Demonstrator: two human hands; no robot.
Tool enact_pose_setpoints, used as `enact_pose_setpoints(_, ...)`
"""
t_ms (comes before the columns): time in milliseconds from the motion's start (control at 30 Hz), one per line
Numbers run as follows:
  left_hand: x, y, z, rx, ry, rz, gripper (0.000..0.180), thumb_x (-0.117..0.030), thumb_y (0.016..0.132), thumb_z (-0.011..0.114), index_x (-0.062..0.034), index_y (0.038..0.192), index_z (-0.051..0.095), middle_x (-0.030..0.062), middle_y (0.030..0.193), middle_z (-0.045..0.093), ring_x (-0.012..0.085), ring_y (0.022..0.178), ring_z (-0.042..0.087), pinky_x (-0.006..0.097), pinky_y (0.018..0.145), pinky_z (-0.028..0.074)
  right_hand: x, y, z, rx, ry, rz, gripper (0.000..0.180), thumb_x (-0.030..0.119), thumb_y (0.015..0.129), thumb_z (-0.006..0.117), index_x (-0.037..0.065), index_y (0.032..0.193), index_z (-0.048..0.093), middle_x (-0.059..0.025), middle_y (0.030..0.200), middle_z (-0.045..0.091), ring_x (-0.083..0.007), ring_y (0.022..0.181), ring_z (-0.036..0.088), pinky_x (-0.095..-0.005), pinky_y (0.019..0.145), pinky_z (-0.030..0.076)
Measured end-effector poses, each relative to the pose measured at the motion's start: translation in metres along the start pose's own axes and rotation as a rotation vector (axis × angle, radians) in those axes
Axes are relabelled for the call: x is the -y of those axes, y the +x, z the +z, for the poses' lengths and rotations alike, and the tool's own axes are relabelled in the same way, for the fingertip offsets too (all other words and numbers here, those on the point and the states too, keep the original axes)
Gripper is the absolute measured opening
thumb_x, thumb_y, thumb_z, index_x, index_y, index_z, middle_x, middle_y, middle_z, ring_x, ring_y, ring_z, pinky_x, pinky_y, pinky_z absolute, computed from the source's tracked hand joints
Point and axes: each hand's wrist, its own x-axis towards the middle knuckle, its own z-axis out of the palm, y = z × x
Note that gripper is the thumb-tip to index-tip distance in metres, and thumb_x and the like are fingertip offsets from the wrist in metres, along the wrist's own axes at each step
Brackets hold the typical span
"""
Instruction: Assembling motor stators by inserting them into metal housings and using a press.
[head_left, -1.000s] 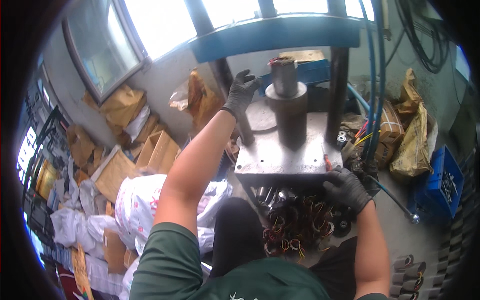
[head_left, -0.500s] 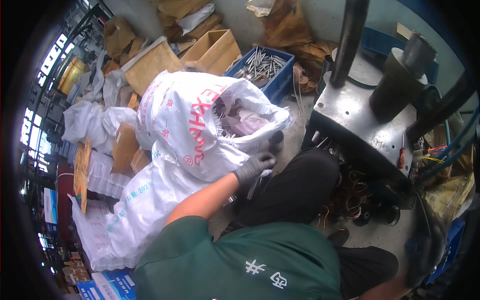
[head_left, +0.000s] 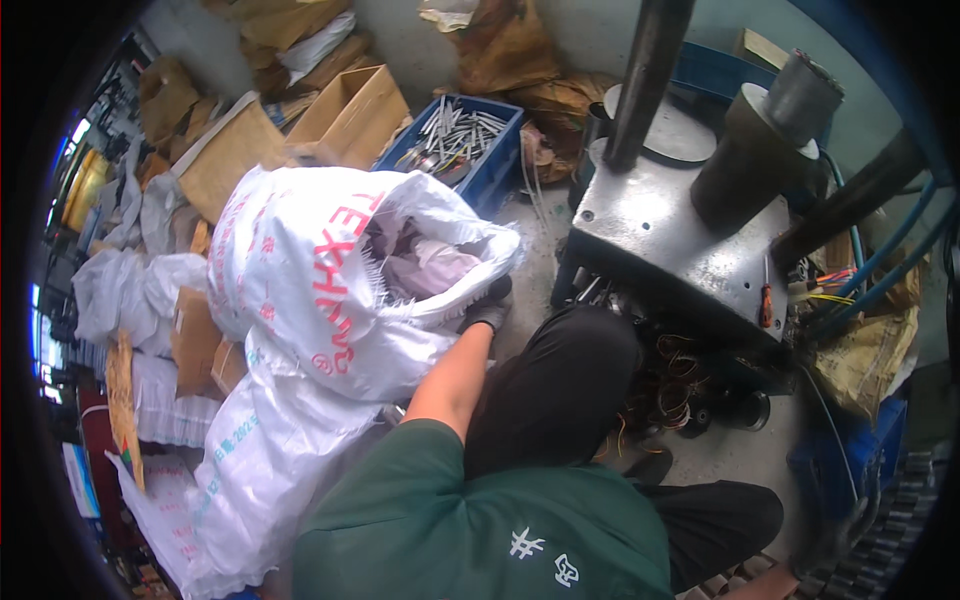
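My left hand, in a grey glove, is beside the mouth of a white woven sack. Its fingers reach in under the sack's frayed rim, next to a small dark object, and are mostly hidden. Whether they grip that object I cannot make out. Inside the sack's mouth lies pale pinkish cloth or wrapping. At the lower right edge my right hand is dark and blurred, close to rows of grey metal blocks; its fingers cannot be told apart.
A steel press table with thick posts stands ahead to the right, a screwdriver on it. Wires and dark parts lie beneath. Beyond the sack are a blue crate of metal rods and a wooden box. Another blue bin is at right.
My left hand has moved forward from beside my knee to the sack's rim, by the dark object. The view has swung right, showing more metal blocks near my right hand.
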Motion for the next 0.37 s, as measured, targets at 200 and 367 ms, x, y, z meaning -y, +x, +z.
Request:
enact_pose_setpoints(200, -0.046, 0.009, -0.016, 0.208, -0.148, -0.13, 0.068, -0.052, 0.09, 0.066, -0.0068, 0.141, 0.059, 0.0242, 0.135, 0.066, 0.0398, 0.127, 0.062, 0.046, 0.107, 0.048, -0.025, 0.018, 0.001, -0.218, -0.389, -0.403, 0.042, 0.026, 0.112, 0.046, 0.012, 0.152, 0.048, -0.0157, 0.156, 0.048, -0.025, 0.139, 0.052, -0.0448, 0.12, 0.037)
enact_pose_setpoints(367, -0.083, -0.017, -0.088, 0.228, -0.776, 0.126, 0.053, -0.036, 0.087, 0.077, -0.0146, 0.135, 0.065, 0.0241, 0.13, 0.069, 0.0297, 0.121, 0.068, 0.047, 0.105, 0.05, -0.117, 0.072, 0.047, -0.409, -0.288, -0.395, 0.047, 0.034, 0.109, 0.056, 0.01, 0.149, 0.051, -0.0238, 0.143, 0.058, -0.0383, 0.125, 0.061, -0.0492, 0.109, 0.048)
